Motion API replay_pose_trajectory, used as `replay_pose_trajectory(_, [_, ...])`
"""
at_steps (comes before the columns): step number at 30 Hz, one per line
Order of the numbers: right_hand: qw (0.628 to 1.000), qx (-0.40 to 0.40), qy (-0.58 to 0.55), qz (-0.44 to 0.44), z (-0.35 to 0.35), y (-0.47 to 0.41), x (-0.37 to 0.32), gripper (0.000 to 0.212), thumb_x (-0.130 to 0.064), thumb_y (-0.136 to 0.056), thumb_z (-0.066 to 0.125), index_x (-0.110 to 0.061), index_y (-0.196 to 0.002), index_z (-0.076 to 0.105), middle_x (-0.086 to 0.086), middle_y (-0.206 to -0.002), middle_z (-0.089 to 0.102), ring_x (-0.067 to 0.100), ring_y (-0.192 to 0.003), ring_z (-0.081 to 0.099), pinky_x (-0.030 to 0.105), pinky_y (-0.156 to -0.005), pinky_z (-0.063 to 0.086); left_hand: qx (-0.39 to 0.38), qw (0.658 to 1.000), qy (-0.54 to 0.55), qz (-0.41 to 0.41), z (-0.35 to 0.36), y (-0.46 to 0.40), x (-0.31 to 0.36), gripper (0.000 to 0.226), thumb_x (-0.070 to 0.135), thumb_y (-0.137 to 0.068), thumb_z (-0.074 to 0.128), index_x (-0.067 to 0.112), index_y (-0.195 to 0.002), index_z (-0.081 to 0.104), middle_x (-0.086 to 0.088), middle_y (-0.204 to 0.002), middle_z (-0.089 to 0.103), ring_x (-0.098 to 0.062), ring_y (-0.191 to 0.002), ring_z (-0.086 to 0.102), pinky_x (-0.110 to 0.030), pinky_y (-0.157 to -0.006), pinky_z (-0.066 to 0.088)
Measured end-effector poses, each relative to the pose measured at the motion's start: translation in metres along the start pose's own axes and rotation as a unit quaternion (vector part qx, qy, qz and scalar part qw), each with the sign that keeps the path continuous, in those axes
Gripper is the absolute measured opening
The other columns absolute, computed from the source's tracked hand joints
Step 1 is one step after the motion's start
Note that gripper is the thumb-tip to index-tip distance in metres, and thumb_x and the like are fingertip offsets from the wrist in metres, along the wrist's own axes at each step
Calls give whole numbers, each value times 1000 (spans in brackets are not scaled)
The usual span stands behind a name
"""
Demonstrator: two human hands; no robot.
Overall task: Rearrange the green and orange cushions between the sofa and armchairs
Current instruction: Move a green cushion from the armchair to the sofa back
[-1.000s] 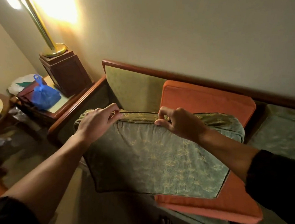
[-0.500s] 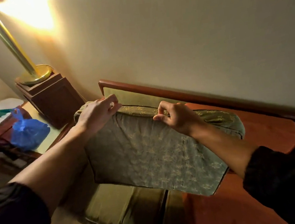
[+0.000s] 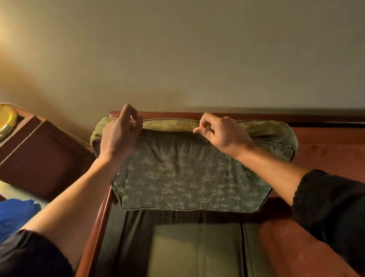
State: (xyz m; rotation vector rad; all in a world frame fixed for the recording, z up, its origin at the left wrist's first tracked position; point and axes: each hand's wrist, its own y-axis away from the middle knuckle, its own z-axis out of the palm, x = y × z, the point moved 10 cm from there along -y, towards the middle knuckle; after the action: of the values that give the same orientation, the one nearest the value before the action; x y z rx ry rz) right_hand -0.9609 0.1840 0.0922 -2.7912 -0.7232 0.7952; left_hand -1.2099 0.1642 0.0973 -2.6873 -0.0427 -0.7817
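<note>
While the left hand [image 3: 119,137] and right hand [image 3: 223,132] pinch the top edge of the green cushion [image 3: 187,180], it hangs upright against the sofa [image 3: 230,113] backrest (beside an orange cushion [image 3: 336,147]). This looks like the placing step; next, lower and seat it squarely. Its back face and the sofa's right end are out of sight.

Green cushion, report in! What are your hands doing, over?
Left hand and right hand both pinch the green cushion's top edge. Cushion upright against the sofa back. Orange cushion beside it. Nothing blocking.
</note>
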Motion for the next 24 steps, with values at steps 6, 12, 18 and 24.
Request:
replay_pose_trajectory(6, [996,51,48,-57,41,14,-1,37,-54,-93,50,-18,-88,58,-7,-51,57,19,-44,59,25,-39,30,14,999,33,18,33,4,-41,14,28,-97,53,16,-96,45,8,-55,51,-27,-49,47,-33,-51,35])
replay_pose_trajectory(12, [998,0,63,4,129,49,37,40,-58,-92,43,-20,-87,55,-2,-49,56,24,-40,55,28,-34,31,-68,997,-28,20,100,53,-84,14,28,-98,51,15,-97,45,-14,-67,64,-40,-58,62,-34,-51,38])
replay_pose_trajectory(18, [994,-102,6,29,130,10,30,38,-58,-89,57,-20,-92,55,-6,-70,64,15,-57,56,30,-47,33,-66,996,-62,-5,91,30,-101,17,31,-99,47,14,-101,42,-18,-64,61,-41,-55,60,-41,-53,45])
replay_pose_trajectory(24, [941,-234,198,145,102,74,109,126,-87,-49,66,-41,-152,10,4,-158,21,32,-144,23,52,-114,23,-88,993,-71,22,100,16,-80,21,37,-100,44,16,-105,44,-11,-69,67,-34,-55,61,-35,-52,42])
